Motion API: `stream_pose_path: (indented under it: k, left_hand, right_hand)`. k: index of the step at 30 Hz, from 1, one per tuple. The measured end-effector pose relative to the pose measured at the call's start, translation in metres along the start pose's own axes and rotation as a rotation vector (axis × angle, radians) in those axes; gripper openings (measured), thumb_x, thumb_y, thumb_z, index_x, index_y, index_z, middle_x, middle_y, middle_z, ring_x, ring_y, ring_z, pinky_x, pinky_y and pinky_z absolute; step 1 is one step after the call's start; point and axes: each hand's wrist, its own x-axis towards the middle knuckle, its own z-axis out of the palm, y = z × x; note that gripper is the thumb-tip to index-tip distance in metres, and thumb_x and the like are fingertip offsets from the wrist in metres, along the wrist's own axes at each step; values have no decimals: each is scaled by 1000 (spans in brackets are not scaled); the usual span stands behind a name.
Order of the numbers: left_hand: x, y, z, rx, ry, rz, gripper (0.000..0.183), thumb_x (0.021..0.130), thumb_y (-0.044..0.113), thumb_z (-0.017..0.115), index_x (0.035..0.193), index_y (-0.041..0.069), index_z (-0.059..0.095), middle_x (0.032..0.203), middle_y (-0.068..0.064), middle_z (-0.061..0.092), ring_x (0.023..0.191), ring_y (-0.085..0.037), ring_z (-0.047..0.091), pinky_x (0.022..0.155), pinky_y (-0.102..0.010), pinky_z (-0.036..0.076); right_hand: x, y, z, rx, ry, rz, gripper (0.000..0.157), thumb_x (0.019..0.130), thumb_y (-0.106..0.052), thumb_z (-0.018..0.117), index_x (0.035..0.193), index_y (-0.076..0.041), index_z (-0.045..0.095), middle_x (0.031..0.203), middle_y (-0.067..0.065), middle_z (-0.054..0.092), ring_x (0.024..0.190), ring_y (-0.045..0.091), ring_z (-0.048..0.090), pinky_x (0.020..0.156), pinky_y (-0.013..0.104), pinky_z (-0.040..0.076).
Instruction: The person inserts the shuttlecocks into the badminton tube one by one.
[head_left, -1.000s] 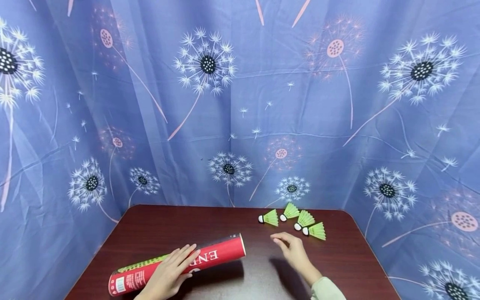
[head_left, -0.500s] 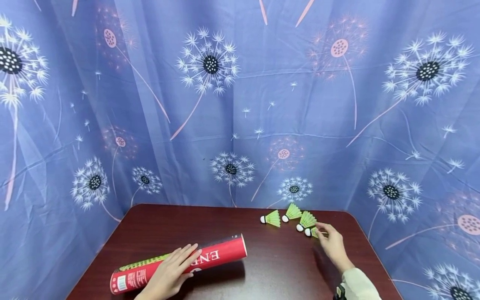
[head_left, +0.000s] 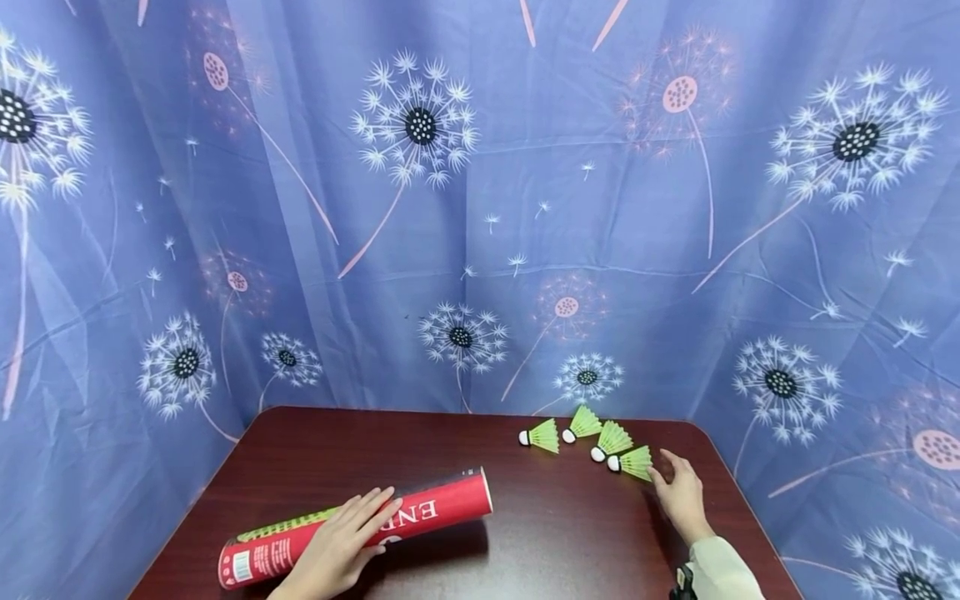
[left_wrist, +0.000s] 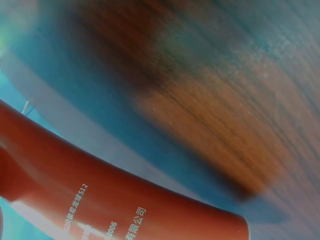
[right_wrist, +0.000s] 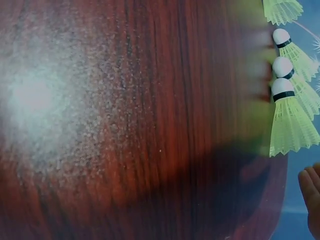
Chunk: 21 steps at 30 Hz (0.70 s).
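A long red shuttlecock tube (head_left: 450,497) with a black and yellow-green band lies slantwise at the table's front left, its rim end toward the right. My left hand (head_left: 341,537) rests across its middle, fingers extended over the top and thumb along the near side. The left wrist view shows the tube's red wall (left_wrist: 125,185) with white print. Beside the skirt of the rightmost yellow-green shuttlecock (head_left: 632,462) is my right hand (head_left: 681,493), thumb and fingers apart. In the right wrist view, the fingers (right_wrist: 311,192) appear below that shuttlecock's skirt, with a gap between.
Several shuttlecocks lie near the back right, including a separate one (head_left: 540,436) on the left, one behind (head_left: 582,424) and one (head_left: 612,441) against the rightmost. The dark wooden table (head_left: 375,446) ends at a blue dandelion-print curtain (head_left: 510,208) behind and at both sides.
My right hand has moved right from the middle of the table to the rightmost shuttlecock, then slightly off its skirt. The left hand and tube have stayed put.
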Motion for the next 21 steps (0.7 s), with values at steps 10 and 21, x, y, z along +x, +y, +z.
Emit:
stream_pose_path:
  k: [10,21]
  left_hand:
    - [2,1,2,-3,-9,-29,52,101,40,45,141,8,50,142,-13,49,133,-24,43,116,-26,19]
    - [5,3,4,-3,16,-4,50,99,35,52,139,6,51,143,-13,48,134,-25,42,116,-29,20]
  right_hand:
    - [-2,0,13,34,-75,115,23,84,1,67,103,14,65,87,23,68,76,33,66,62,29,51]
    - [-11,3,14,-9,-13,95,5,82,1,70,86,4,71,75,15,69,67,26,64,62,39,49]
